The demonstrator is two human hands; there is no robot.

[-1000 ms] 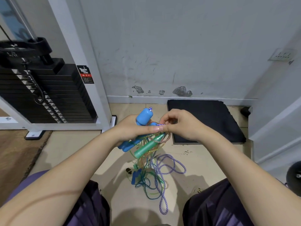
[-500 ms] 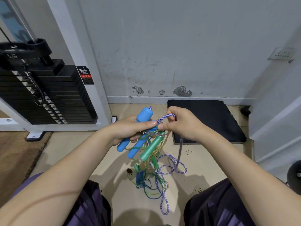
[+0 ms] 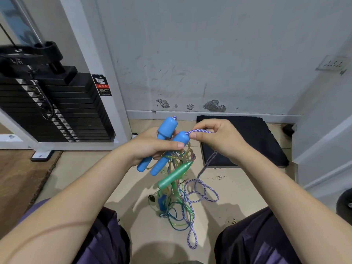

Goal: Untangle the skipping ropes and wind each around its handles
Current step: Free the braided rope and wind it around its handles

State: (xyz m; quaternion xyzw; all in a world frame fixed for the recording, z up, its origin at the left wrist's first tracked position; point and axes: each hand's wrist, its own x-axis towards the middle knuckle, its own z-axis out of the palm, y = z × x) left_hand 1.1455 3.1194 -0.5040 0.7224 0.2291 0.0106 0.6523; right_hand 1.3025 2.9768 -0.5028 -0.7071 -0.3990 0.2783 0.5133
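Left hand [image 3: 152, 145]: wrapped around two sky-blue plastic handles [image 3: 162, 147], held together as a winding core. Right hand [image 3: 217, 138]: pinching the purple-and-white braided rope [image 3: 200, 131] at the handle tip, probably to free it. Tangled green and blue cords [image 3: 175, 204]: hanging to the floor [image 3: 133, 180] between the knees.

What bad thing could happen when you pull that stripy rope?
The right hand pinches the purple-white rope where it leaves a blue handle, but lower down it loops through the green and blue cords on the floor. Pulling might tighten that tangle. The green handle hangs loose in the strands and could swing or drop. The left hand holds both blue handles; one may slip.
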